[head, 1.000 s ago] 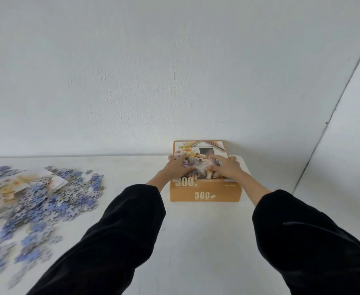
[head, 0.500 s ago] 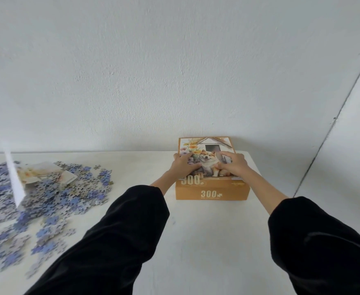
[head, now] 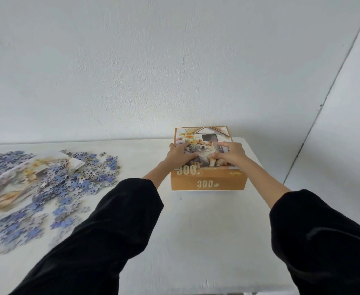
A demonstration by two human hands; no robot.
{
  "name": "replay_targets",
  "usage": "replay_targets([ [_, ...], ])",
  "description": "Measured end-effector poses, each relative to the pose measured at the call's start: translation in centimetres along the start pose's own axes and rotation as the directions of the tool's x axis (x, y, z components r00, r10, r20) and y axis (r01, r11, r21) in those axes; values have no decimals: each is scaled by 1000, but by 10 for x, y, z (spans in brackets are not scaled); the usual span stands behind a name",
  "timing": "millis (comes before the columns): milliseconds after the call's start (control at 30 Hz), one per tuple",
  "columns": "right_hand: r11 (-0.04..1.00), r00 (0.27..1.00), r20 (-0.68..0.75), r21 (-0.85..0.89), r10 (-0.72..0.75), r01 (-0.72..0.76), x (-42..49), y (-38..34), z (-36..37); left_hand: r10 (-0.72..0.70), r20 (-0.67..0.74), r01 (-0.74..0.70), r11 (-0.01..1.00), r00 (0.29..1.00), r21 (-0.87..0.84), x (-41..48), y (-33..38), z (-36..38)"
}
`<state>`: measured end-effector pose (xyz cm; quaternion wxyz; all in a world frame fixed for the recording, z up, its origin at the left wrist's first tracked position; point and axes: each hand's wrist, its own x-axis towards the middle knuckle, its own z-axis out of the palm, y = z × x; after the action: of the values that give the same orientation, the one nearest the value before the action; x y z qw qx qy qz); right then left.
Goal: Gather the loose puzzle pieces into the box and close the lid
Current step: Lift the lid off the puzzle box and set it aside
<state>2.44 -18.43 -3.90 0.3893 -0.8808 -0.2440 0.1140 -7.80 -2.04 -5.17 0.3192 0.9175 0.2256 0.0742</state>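
Note:
An orange puzzle box [head: 208, 184], marked 300, stands at the far right of the white table [head: 196, 235]. Its lid [head: 204, 133], printed with a dog and a little house, sits on top of it. My left hand [head: 180, 156] lies flat on the lid's left half and my right hand [head: 231, 153] on its right half, fingers spread and pointing towards each other. Neither hand grips anything. A wide heap of loose blue and grey puzzle pieces [head: 74, 177] covers the table's left side, well apart from the box.
A printed picture sheet [head: 10, 186] lies among the pieces at the left. A white wall runs right behind the table, and a wall corner stands at the right. The table's right edge passes just beside the box.
Both hands stay flat on the lid and the box has not moved. The view has shifted, so more of the piece heap at the left shows.

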Motion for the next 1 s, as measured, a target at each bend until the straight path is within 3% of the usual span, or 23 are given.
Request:
replay_targets([
  [533,1000,1000,19,18,-10,9,-103,5,12,-56,-86,53,998,995,-39,-115,0,11],
  [1000,1000,1000,-9,6,12,-12,-138,-12,12,-40,-112,34,998,993,-54,-143,0,-6],
])
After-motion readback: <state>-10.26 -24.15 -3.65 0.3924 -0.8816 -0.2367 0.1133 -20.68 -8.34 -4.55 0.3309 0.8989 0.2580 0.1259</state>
